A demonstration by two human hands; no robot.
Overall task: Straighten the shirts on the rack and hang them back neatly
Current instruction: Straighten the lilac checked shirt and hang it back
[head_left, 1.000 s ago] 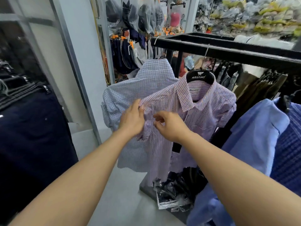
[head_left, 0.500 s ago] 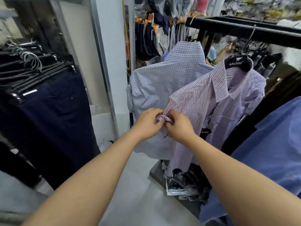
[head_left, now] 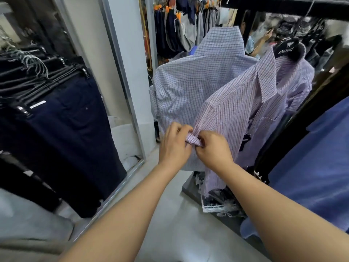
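Observation:
A pink checked short-sleeved shirt (head_left: 243,110) hangs on a black hanger (head_left: 289,49) from the black rack rail (head_left: 283,4). Its sleeve cuff (head_left: 193,138) is pinched between both hands. My left hand (head_left: 174,146) grips the cuff from the left, my right hand (head_left: 213,150) from the right, fingers closed on the folded hem. Behind it hangs a pale blue checked shirt (head_left: 192,82), back towards me. A plain blue shirt (head_left: 317,167) hangs at the right.
Dark navy trousers (head_left: 66,133) hang on a rack at the left, beside a metal-framed white pillar (head_left: 128,72). Plastic-wrapped packs (head_left: 219,203) lie on the rack's dark base. More hanging clothes fill the back, and a person stands behind the rack.
The view has swung right and closer. Both hands slid down the pink shirt's sleeve to its cuff and now pinch the folded hem together.

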